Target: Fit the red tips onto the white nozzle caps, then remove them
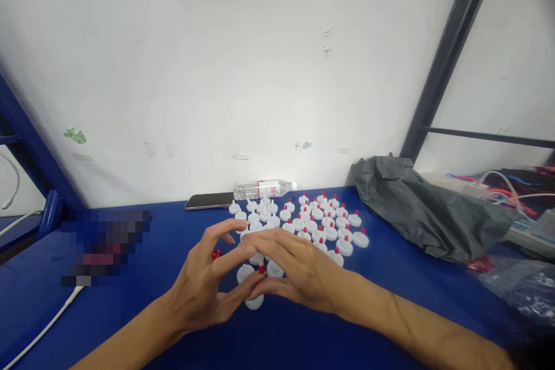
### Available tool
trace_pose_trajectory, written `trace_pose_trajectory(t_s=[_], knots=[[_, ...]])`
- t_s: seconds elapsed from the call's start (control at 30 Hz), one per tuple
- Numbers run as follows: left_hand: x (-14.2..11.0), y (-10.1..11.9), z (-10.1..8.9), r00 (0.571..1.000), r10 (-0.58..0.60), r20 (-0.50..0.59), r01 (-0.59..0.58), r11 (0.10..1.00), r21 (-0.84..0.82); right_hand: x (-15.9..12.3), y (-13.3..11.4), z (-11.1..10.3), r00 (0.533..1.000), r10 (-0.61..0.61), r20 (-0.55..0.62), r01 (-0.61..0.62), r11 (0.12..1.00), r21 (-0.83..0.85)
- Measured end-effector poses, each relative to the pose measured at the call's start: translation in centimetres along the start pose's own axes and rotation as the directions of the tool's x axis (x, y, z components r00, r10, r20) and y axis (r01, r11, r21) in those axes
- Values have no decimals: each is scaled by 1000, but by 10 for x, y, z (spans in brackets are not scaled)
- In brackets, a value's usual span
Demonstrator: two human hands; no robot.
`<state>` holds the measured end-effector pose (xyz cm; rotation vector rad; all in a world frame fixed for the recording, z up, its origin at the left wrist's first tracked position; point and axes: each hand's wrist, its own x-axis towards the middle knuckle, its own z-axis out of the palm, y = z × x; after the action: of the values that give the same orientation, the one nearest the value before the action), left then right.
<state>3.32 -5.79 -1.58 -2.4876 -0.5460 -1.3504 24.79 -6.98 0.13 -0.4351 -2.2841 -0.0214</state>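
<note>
My left hand (202,280) and my right hand (301,263) meet over the blue table, their thumb tips touching. Between them a small red tip (261,269) shows just above the thumbs, on what looks like a white spout cap (254,303) whose round base shows below. Both hands are closed around this piece, though the fingers hide part of the grip. Round white spout caps (245,273) without visible red tips lie close around the fingers. Loose small red tips (216,254) lie beside my left hand.
Beyond my right hand stand many red-tipped white caps (330,232). A phone (208,201) and a clear plastic bottle (264,189) lie by the wall. A dark grey plastic bag (416,202) and a clear bag (520,286) are at right; a white cable (47,324) runs at left.
</note>
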Motion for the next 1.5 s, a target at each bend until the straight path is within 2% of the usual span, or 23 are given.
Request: trace_pose_trajectory(t_s=[0.1, 0.17, 0.33, 0.57, 0.7, 0.8, 0.97, 1.07, 1.13, 1.23, 1.3, 1.4, 1.5], knots=[[1, -1, -2, 993, 30, 112, -29, 999, -15, -1, 4, 4, 998, -38, -41, 37, 999, -18], [0, -2, -2, 990, 30, 137, -29, 1000, -11, -2, 7, 6, 997, -44, -63, 43, 999, -15], [-2, -3, 1, 994, 10, 109, -10, 1000, 3, -6, 9, 6, 999, 40, 11, -40, 999, 23], [-7, 1, 6, 999, -47, 15, 45, 993, 110, -10, 12, 10, 989, 131, 71, -139, 982, 124], [-5, 2, 2, 999, -26, 29, 23, 995, 102, -10, 13, 14, 988, 150, 39, -154, 978, 142], [-3, 0, 0, 998, -54, 41, 51, 995, 83, -7, 13, 11, 984, 163, 66, -171, 972, 158], [0, -4, -3, 990, -81, 118, 80, 997, 16, -1, 18, -3, 983, 77, 165, -84, 996, 32], [5, -10, -8, 985, -76, 152, 78, 997, -6, -1, 28, -11, 978, 162, 133, -157, 987, -43], [9, -15, -12, 980, -128, 155, 123, 992, 39, -3, 39, -16, 966, 248, 67, -243, 967, -77], [11, -26, -15, 954, -256, 155, 228, 957, 178, -8, 60, -25, 929, 367, -50, -370, 913, -170], [10, -34, -15, 922, -353, 158, 305, 915, 265, -13, 75, -31, 898, 428, -102, -440, 867, -236], [7, -47, -15, 860, -477, 182, 404, 854, 329, -18, 93, -37, 881, 463, -98, -470, 830, -300], [4, -56, -16, 805, -547, 230, 452, 816, 362, -18, 109, -40, 851, 522, -52, -500, 777, -382]])
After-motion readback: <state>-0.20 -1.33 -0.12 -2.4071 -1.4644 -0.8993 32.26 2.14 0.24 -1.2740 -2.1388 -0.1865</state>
